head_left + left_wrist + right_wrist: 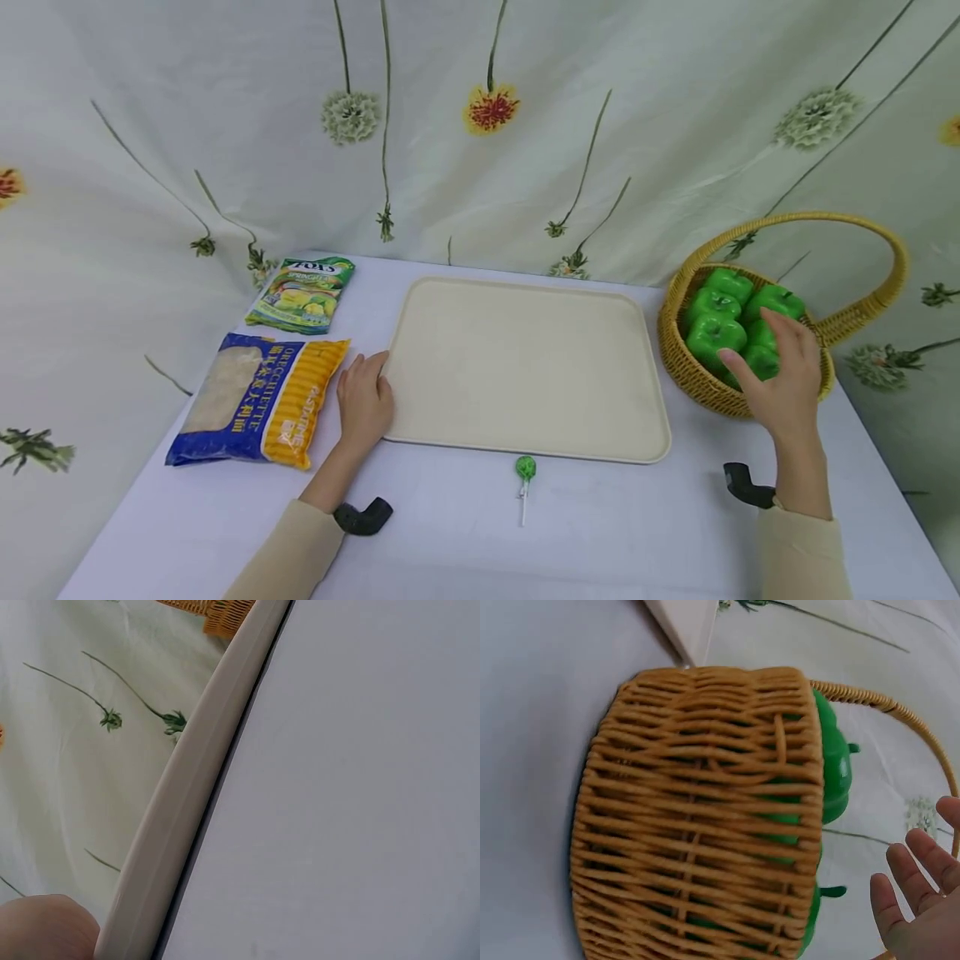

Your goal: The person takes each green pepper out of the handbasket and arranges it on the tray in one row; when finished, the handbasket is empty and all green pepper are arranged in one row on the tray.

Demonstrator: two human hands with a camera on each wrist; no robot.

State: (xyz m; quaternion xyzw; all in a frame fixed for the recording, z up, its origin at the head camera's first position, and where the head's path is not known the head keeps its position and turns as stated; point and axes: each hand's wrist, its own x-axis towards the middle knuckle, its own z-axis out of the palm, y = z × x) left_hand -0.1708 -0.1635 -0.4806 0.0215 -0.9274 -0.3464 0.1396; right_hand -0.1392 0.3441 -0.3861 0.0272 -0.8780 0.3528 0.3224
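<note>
My left hand is at the left edge of a flat beige tray, holding its rim with the thumb on the inner side. In the left wrist view, a fingertip shows beside the tray rim. Spread fingers and thumb mark my right hand, which hovers over the front right of a wicker basket of green bell peppers. Nothing is held in it. From the right wrist view, the fingers appear apart from the peppers and the basket's woven side.
A green lollipop lies in front of the tray. At the left are a blue and yellow pasta bag and a green candy packet. The basket's tall handle arches up at the back right. Flowered cloth hangs behind the table.
</note>
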